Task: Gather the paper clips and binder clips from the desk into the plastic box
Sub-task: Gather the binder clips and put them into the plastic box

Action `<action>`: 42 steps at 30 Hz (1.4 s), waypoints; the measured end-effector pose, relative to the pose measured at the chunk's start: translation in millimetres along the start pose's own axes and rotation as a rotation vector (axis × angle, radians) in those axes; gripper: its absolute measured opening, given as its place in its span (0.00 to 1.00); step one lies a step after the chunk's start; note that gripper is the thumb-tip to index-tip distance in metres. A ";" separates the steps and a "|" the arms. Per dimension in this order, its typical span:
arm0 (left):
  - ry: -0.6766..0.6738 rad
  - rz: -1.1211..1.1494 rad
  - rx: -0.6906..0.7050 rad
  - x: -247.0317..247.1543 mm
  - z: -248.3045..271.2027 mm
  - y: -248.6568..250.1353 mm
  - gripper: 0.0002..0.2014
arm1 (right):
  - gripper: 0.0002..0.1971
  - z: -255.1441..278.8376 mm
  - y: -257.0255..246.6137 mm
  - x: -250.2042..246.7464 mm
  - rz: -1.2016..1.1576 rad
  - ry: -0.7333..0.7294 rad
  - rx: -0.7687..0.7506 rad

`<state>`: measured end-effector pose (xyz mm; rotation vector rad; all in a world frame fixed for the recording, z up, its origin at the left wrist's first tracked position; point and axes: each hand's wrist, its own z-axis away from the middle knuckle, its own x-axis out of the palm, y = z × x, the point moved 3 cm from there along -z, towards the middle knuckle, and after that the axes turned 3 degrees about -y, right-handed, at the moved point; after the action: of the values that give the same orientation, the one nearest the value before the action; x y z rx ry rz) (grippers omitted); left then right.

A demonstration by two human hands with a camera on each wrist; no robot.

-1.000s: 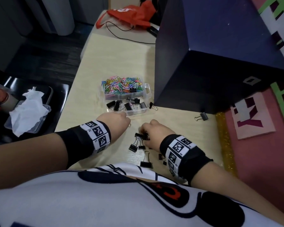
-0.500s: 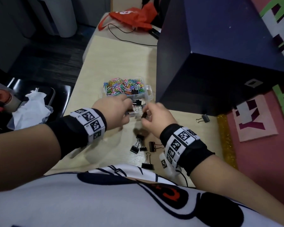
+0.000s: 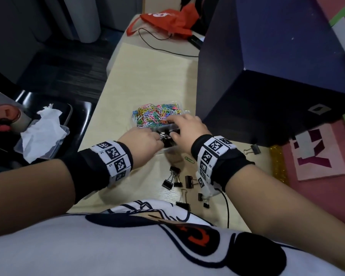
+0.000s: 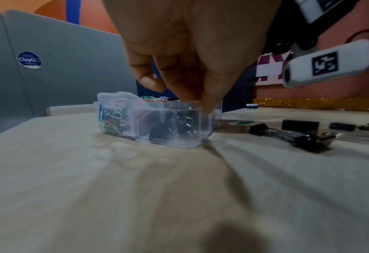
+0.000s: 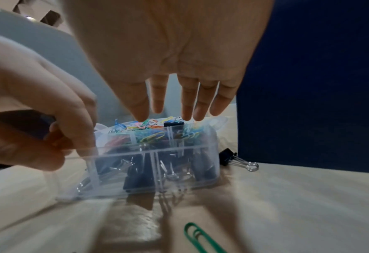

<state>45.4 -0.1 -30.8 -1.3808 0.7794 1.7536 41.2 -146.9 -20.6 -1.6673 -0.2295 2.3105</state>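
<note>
Loose on the surface (image 3: 147,80): seven black binder clips (image 3: 188,181), counting one (image 3: 252,150) apart by the dark blue box (image 3: 267,76), and one green paper clip (image 3: 189,159). One plastic box (image 5: 153,171); clips inside overlap, uncountable.

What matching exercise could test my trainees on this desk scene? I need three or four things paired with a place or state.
Things:
1. green paper clip
2. colourful paper clips
3. right hand
4. red bag

Places or states:
A. far end of the desk
B. fingers spread above the plastic box
C. loose on the desk, near side of the box
D. heaped in the box's far compartments

Pairs: 1-C, 2-D, 3-B, 4-A
</note>
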 end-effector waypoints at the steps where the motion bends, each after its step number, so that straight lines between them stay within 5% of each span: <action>1: 0.012 -0.014 0.024 -1.1 2.0 1.6 0.07 | 0.24 -0.7 -1.8 2.8 0.031 -0.018 -0.011; 6: 0.090 0.008 0.058 4.5 1.6 -0.6 0.09 | 0.25 -4.5 -8.4 11.2 0.110 -0.046 -0.019; 13: -0.001 0.060 -0.023 2.8 0.3 -0.9 0.09 | 0.23 -0.5 -11.6 -0.2 0.028 0.048 -0.022; 17: -0.091 0.007 -0.044 3.5 -1.3 -1.5 0.12 | 0.13 10.6 -6.6 -7.3 -0.091 0.175 -0.003; 26: -0.077 -0.001 -0.133 2.2 -1.8 -13.3 0.12 | 0.08 30.3 26.2 -0.6 -0.118 0.142 0.160; 30: -0.010 0.011 -0.184 -1.0 -0.6 -14.4 0.14 | 0.20 35.0 44.3 13.4 0.015 -0.028 0.250; 34: 0.131 0.040 0.000 -1.1 1.5 13.0 0.12 | 0.38 38.2 52.8 23.9 0.071 -0.216 0.179; 38: -0.064 0.080 0.259 7.2 0.6 48.6 0.17 | 0.36 42.4 58.4 26.9 0.160 -0.249 0.186; 42: -0.251 0.004 0.313 21.0 -3.3 55.7 0.26 | 0.33 45.4 64.3 25.5 0.160 -0.144 0.277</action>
<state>-2.9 -28.1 -51.4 -0.9333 0.8724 1.6823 -17.8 -198.2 -47.7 -1.4321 0.1944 2.4472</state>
